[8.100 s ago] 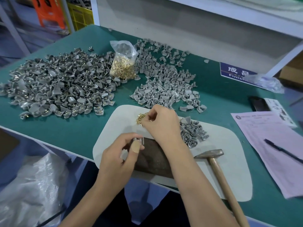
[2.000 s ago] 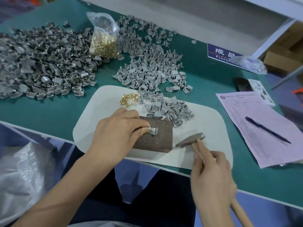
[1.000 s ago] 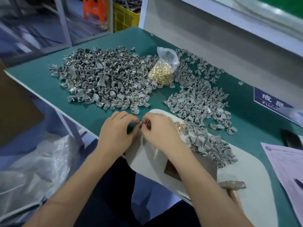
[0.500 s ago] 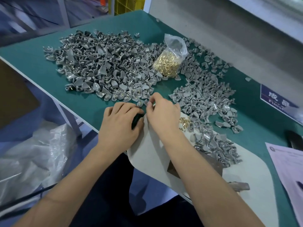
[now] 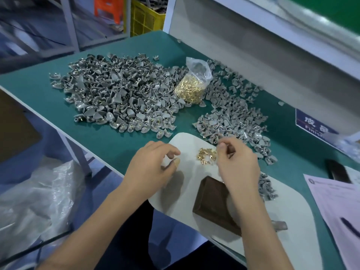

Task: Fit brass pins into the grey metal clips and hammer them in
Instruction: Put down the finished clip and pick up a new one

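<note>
A small heap of loose brass pins (image 5: 206, 155) lies on the white mat (image 5: 187, 142). My right hand (image 5: 236, 162) hovers just right of it with fingers curled and thumb near forefinger; whether a pin sits between them is hidden. My left hand (image 5: 153, 165) floats over the mat's left edge, fingers loosely curled, holding nothing. A brown block (image 5: 213, 203) sits on the mat below my right wrist. The hammer head (image 5: 280, 225) peeks out behind my right forearm. Grey clips (image 5: 266, 187) lie on the mat to the right.
A big pile of grey clips (image 5: 116, 94) covers the green table at left, and a second pile (image 5: 233, 114) lies right of it. A plastic bag of brass pins (image 5: 191, 85) stands between them. Pink paper (image 5: 335, 201) with a pen (image 5: 350, 228) and a black phone (image 5: 337, 170) lie at right.
Both hands pulled back from the edge of the left clip pile. They have separated: the right hand moved right to the loose pins, the left drew back over the mat's edge.
</note>
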